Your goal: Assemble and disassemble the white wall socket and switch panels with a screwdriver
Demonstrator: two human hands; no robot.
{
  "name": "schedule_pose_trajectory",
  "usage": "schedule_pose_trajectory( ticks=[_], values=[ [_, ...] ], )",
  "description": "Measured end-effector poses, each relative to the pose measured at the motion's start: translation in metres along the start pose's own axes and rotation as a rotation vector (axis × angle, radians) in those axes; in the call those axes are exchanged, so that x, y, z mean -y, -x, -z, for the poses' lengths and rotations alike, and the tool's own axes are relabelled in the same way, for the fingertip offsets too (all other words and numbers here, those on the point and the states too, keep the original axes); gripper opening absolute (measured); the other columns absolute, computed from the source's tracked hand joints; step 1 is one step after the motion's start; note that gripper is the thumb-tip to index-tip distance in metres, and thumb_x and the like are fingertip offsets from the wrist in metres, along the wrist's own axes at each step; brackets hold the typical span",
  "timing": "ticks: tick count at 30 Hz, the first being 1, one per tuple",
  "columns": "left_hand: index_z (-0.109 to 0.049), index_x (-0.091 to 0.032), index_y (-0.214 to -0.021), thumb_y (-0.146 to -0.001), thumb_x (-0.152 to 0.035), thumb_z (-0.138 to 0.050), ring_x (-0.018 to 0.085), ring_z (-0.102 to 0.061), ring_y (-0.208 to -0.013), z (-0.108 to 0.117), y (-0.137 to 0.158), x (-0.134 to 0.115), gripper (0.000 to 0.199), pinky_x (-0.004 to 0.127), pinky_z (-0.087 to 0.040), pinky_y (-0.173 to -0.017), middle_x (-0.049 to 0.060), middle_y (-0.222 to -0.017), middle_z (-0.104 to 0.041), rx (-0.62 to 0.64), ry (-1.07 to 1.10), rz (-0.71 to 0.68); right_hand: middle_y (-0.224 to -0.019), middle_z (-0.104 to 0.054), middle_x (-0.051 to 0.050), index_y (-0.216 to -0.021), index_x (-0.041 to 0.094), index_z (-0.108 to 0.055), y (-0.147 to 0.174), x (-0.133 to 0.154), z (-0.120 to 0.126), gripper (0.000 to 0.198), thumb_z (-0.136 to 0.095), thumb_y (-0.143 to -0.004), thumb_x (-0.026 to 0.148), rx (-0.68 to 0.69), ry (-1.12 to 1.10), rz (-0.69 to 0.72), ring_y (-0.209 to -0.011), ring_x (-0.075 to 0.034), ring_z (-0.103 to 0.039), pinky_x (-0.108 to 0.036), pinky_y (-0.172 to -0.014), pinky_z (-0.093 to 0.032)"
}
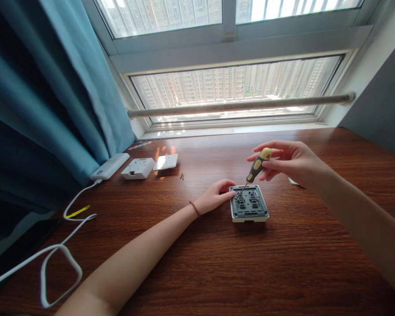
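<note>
A square wall switch [250,212] with a grey inner plate and a white base lies flat on the wooden table. My left hand [216,196] grips its left edge, thumb on the top rim and the other fingers partly hidden behind. In my right hand [285,161] is a screwdriver [257,166] with a yellow and dark grey handle, pinched between thumb and fingers. The screwdriver is tilted, its tip down at the screw hole on the left side of the grey plate.
On the wooden table [191,263], a white box [138,168], a white cover plate [166,162] and small screws [182,176] lie left of the switch. A white power strip [110,166] with a looping cable [66,250] is by the blue curtain [85,87]. A white object [293,181] is partly hidden behind my right hand.
</note>
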State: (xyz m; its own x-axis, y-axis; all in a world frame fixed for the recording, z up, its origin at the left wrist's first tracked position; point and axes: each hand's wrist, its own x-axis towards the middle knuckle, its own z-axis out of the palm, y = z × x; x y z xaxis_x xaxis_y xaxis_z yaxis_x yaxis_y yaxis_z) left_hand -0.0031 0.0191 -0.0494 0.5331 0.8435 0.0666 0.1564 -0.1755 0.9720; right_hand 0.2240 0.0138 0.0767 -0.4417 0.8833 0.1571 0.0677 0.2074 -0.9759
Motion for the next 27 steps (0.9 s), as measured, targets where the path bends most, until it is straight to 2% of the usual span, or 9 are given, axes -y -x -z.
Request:
schedule_pose_trajectory(
  ticks=[4, 6, 10, 14, 16, 18, 21, 25, 27],
  values=[
    [-0.055, -0.013, -0.105, -0.08, -0.035, -0.059, 0.02, -0.057, -0.098, 0.0, 0.0, 0.0, 0.033, 0.033, -0.045, -0.087, 0.009, -0.105, -0.061, 0.006, -0.02, -0.001, -0.063, -0.067, -0.003, -0.071, 0.019, -0.055, 0.003, -0.009, -0.012, 0.031, -0.076, -0.06, 0.039, -0.379, 0.303, 0.125, -0.046, -0.016, -0.062, -0.028, -0.041, -0.049],
    [-0.056, -0.014, -0.105, -0.08, -0.035, -0.058, 0.02, -0.057, -0.098, 0.001, 0.0, 0.0, 0.033, 0.033, -0.045, -0.087, 0.009, -0.106, -0.061, 0.006, -0.033, -0.003, -0.055, -0.063, 0.0, -0.074, 0.02, -0.052, 0.004, -0.012, -0.017, 0.032, -0.074, -0.062, 0.04, -0.438, 0.368, 0.153, -0.041, -0.014, -0.059, -0.025, -0.035, -0.044],
    [-0.056, -0.014, -0.104, -0.08, -0.036, -0.059, 0.02, -0.057, -0.096, 0.001, 0.0, 0.0, 0.033, 0.033, -0.045, -0.086, 0.009, -0.104, -0.061, 0.002, -0.039, -0.002, -0.059, -0.062, 0.002, -0.097, 0.02, -0.052, 0.002, -0.012, -0.018, 0.039, -0.071, -0.068, 0.039, -0.344, 0.268, 0.134, -0.036, -0.011, -0.055, -0.022, -0.032, -0.041],
    [-0.057, -0.014, -0.104, -0.079, -0.037, -0.059, 0.019, -0.057, -0.095, 0.001, 0.0, 0.0, 0.034, 0.032, -0.045, -0.086, 0.008, -0.103, -0.061, -0.005, -0.029, -0.005, -0.092, -0.067, -0.008, -0.107, 0.02, -0.053, -0.003, -0.007, -0.007, 0.041, -0.067, -0.072, 0.036, -0.084, 0.029, -0.02, -0.056, -0.014, -0.065, -0.026, -0.05, -0.055],
    [-0.057, -0.014, -0.104, -0.079, -0.037, -0.06, 0.019, -0.057, -0.094, 0.001, 0.0, 0.0, 0.034, 0.032, -0.045, -0.085, 0.007, -0.102, -0.061, -0.008, -0.028, 0.0, -0.109, -0.063, -0.01, -0.112, 0.022, -0.053, -0.004, -0.005, -0.001, 0.044, -0.067, -0.072, 0.033, 0.027, -0.102, -0.081, -0.069, -0.017, -0.068, -0.03, -0.061, -0.058],
    [-0.057, -0.014, -0.103, -0.079, -0.038, -0.06, 0.019, -0.057, -0.094, 0.001, 0.0, 0.001, 0.034, 0.032, -0.045, -0.085, 0.007, -0.102, -0.061, -0.007, -0.024, 0.003, -0.114, -0.061, -0.01, -0.114, 0.023, -0.053, -0.005, -0.004, 0.003, 0.045, -0.068, -0.071, 0.03, 0.079, -0.162, -0.094, -0.075, -0.019, -0.069, -0.033, -0.067, -0.058],
    [-0.056, -0.014, -0.103, -0.079, -0.037, -0.06, 0.019, -0.057, -0.095, 0.001, 0.0, 0.001, 0.034, 0.032, -0.045, -0.086, 0.008, -0.103, -0.061, -0.007, -0.02, -0.002, -0.101, -0.066, -0.01, -0.102, 0.018, -0.058, -0.004, -0.005, 0.001, 0.038, -0.07, -0.069, 0.033, 0.009, -0.033, -0.063, -0.062, -0.015, -0.066, -0.031, -0.059, -0.057],
    [-0.056, -0.014, -0.104, -0.08, -0.036, -0.059, 0.02, -0.057, -0.097, 0.002, 0.0, 0.0, 0.033, 0.033, -0.045, -0.087, 0.008, -0.105, -0.061, -0.002, -0.038, 0.0, -0.065, -0.063, -0.001, -0.092, 0.018, -0.056, -0.002, -0.013, -0.01, 0.039, -0.071, -0.066, 0.043, -0.299, 0.298, 0.09, -0.044, -0.011, -0.056, -0.025, -0.042, -0.047],
    [-0.056, -0.014, -0.105, -0.08, -0.037, -0.059, 0.02, -0.058, -0.096, 0.002, 0.0, 0.0, 0.033, 0.033, -0.045, -0.086, 0.009, -0.105, -0.061, 0.003, -0.034, 0.003, -0.057, -0.058, 0.002, -0.086, 0.019, -0.057, -0.001, -0.016, -0.014, 0.033, -0.066, -0.07, 0.046, -0.358, 0.386, 0.15, -0.041, -0.009, -0.052, -0.023, -0.039, -0.042]
  ],
)
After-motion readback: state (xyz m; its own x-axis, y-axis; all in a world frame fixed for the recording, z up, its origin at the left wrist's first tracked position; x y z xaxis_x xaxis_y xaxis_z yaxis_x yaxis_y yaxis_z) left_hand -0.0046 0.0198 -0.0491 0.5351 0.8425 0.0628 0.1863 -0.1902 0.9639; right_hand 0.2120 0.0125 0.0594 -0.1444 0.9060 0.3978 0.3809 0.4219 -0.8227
